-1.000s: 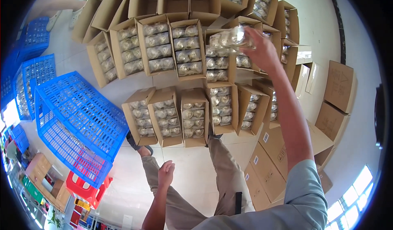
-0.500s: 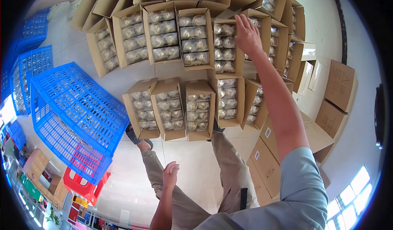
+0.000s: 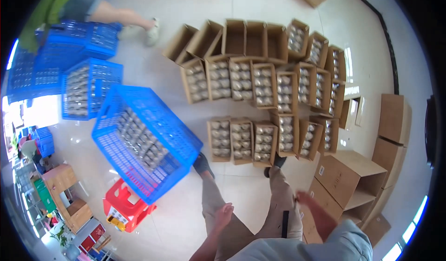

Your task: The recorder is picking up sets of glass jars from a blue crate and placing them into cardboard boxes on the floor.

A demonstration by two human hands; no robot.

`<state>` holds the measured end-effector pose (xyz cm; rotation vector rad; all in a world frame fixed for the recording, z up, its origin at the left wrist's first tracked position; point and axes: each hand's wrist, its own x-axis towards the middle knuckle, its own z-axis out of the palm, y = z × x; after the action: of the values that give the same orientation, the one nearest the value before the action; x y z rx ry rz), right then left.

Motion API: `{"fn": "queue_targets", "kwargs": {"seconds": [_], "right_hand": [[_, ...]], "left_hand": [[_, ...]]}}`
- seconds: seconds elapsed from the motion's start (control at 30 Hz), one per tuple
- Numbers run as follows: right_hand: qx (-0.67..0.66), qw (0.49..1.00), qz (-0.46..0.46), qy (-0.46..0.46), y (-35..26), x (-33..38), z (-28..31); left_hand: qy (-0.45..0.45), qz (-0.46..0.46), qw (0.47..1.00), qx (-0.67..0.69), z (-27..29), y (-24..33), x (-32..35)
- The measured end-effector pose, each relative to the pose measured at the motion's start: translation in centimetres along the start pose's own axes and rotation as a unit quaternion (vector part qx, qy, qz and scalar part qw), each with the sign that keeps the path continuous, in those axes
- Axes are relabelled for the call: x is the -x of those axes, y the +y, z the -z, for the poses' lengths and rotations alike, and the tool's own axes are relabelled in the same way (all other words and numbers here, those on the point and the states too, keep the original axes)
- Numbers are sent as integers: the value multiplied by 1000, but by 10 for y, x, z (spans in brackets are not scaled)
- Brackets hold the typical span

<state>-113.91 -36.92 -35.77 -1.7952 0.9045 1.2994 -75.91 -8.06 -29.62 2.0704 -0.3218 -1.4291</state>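
My left hand (image 3: 225,214) hangs over my left thigh, fingers loosely bent, with nothing seen in it. My right hand (image 3: 306,199), blurred, is beside my right leg, near the stacked cartons; its fingers cannot be made out. Beyond my feet stands a near row of narrow open cardboard boxes (image 3: 255,143), filled with round silvery pieces (image 3: 242,144) in clear plastic. Behind it, a longer curved row holds similar filled boxes (image 3: 241,79). Neither hand touches a box.
A large blue crate (image 3: 153,117) holding more wrapped pieces tilts over a red stool (image 3: 123,203) at the left. Unfilled cartons (image 3: 255,39) stand at the back. Large cartons (image 3: 344,172) are stacked at the right. Another person's leg (image 3: 125,15) is near other blue crates (image 3: 88,40).
My right hand has drawn back from the far boxes to beside my right leg. The view has shifted, showing more floor beyond the boxes and the blue crate's contents. My left hand stays low.
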Motion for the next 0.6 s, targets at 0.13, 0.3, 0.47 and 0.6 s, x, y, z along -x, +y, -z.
{"fn": "queue_targets", "kwargs": {"seconds": [0.13,0.3,0.47,0.6], "right_hand": [[-51,986,-1,162,-40,121,-125],[-224,965,-26,133,-109,214,-173],[-275,918,71,276,-164,183,-173],[-551,757,202,286,-218,243,-93]], "left_hand": [[30,-53,992,108,94,37,26],[-5,-134,988,-75,211,72,68],[12,-123,962,-245,303,17,99],[-9,-13,969,-245,325,-44,125]]}}
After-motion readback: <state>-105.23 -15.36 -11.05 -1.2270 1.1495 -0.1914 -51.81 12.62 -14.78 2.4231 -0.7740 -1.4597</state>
